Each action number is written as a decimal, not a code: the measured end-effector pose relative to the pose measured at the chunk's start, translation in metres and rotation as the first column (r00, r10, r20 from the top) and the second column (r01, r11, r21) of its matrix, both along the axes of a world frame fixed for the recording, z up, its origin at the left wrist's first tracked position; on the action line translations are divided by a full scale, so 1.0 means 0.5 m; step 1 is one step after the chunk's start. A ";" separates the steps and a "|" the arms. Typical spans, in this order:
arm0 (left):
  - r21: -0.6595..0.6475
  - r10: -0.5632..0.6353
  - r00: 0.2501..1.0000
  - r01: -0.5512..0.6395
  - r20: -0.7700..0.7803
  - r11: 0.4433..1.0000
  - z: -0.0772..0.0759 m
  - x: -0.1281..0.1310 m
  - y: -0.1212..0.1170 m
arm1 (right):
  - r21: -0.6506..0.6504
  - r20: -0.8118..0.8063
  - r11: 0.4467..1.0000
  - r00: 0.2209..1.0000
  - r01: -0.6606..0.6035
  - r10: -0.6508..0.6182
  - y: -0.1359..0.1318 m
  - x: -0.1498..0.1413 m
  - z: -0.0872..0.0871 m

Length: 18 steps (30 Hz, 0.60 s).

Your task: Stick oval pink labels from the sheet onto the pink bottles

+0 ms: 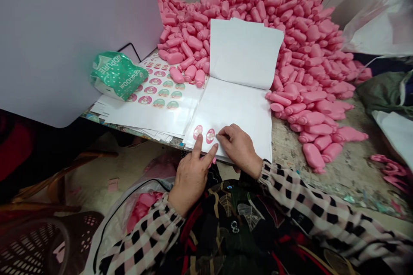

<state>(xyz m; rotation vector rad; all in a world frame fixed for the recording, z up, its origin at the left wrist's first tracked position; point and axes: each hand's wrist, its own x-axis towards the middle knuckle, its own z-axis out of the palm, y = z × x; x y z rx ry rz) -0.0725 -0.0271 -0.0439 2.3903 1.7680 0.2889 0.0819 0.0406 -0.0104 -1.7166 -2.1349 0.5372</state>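
Observation:
A white sticker sheet (pixel 240 107) lies at the table's front edge, its far part folded up against the pink bottles. Near its lower left are two pink oval stickers, a left one (pixel 198 131) and a right one (pixel 210 136). My left hand (pixel 191 176) rests its index fingertip on the left sticker, thumb spread onto the sheet. A small pink bottle tip (pixel 213 161) shows under that thumb; the bottle's body and my curled fingers are hidden. My right hand (pixel 238 148) has thumb and index finger pinched together at the right sticker's edge.
A large heap of pink bottles (pixel 258 0) covers the back and right of the table. To the left lie printed sticker sheets (pixel 145 116) under a green packet (pixel 119 75). A grey panel (pixel 64 30) stands at left. Below are a clear bag with pink pieces (pixel 142 206) and a basket (pixel 32 240).

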 end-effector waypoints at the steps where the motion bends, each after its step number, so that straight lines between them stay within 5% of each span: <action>1: 0.004 0.004 1.000 -0.004 0.005 1.000 -0.002 0.001 0.000 | -0.005 -0.011 1.000 1.000 0.007 -0.007 -0.001 -0.001 0.001; 13: 0.007 0.026 0.999 -0.026 0.020 1.000 -0.005 0.005 -0.001 | -0.097 -0.053 0.982 0.984 0.164 -0.169 0.010 -0.018 0.005; 18: 0.026 0.022 0.999 -0.021 -0.034 0.999 -0.001 0.004 -0.002 | -0.004 -0.019 0.991 0.991 0.131 -0.131 0.008 -0.022 0.016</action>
